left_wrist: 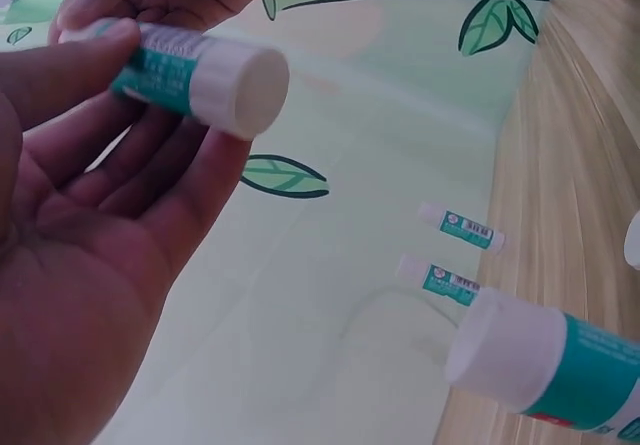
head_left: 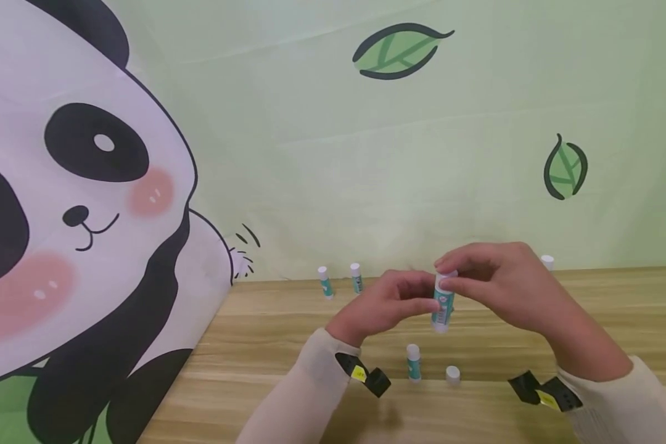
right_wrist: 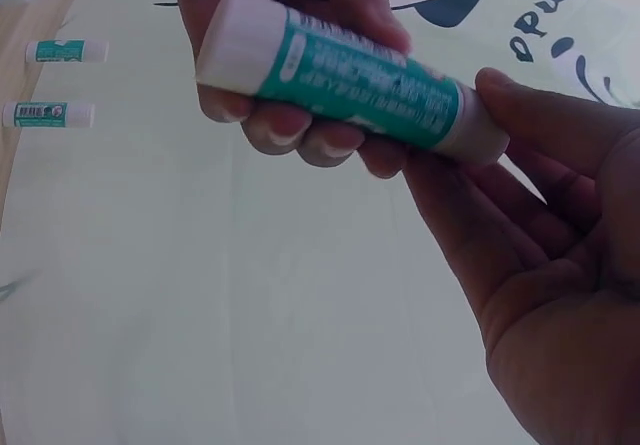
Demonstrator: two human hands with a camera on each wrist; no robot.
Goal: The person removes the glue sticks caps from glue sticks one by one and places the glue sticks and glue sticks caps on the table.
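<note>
Both hands hold one white and teal glue stick [head_left: 441, 308] upright above the table. The left hand [head_left: 385, 302] grips its body between thumb and fingers, seen closely in the left wrist view [left_wrist: 165, 75]. At its white top end, the right hand [head_left: 510, 287] pinches with thumb and fingertips; the right wrist view shows the stick [right_wrist: 360, 85] lengthwise between the hands. Below them on the table stands another glue stick [head_left: 414, 364], with a loose white cap [head_left: 452, 375] to its right.
Two glue sticks [head_left: 325, 283] [head_left: 357, 279] stand at the back of the wooden table [head_left: 244, 370]. A white top [head_left: 547, 262] shows behind the right hand. A green cloth backdrop [head_left: 311, 154] with a panda and leaves rises behind the table.
</note>
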